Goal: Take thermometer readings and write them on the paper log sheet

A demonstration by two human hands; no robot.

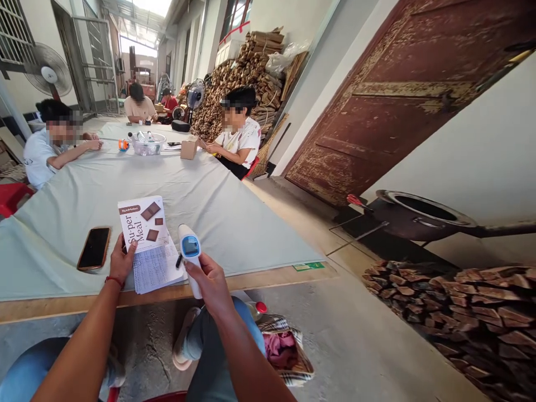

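Observation:
My left hand (pixel 121 258) grips the lower left corner of a white box (pixel 144 223) printed "Su-per Meal" with brown chocolate squares on it. Under the box lie sheets of handwritten paper (pixel 156 271) near the table's front edge. In my right hand (pixel 211 279) is a white infrared thermometer (pixel 191 251) with a blue-framed screen, held by its handle. A short black pen-like thing (pixel 178 261) shows beside it, partly covered. Left of the box, a dark-screened phone (pixel 94 248) in an orange-brown case rests on the cloth.
A pale cloth covers the long table (pixel 251 240). Farther back stand a clear plastic basket (pixel 147 146) of bottles, an orange roll (pixel 123 145) and a cardboard box (pixel 188 149). Several people sit around the table. A checked bag (pixel 288 352) is on the floor, right of my legs.

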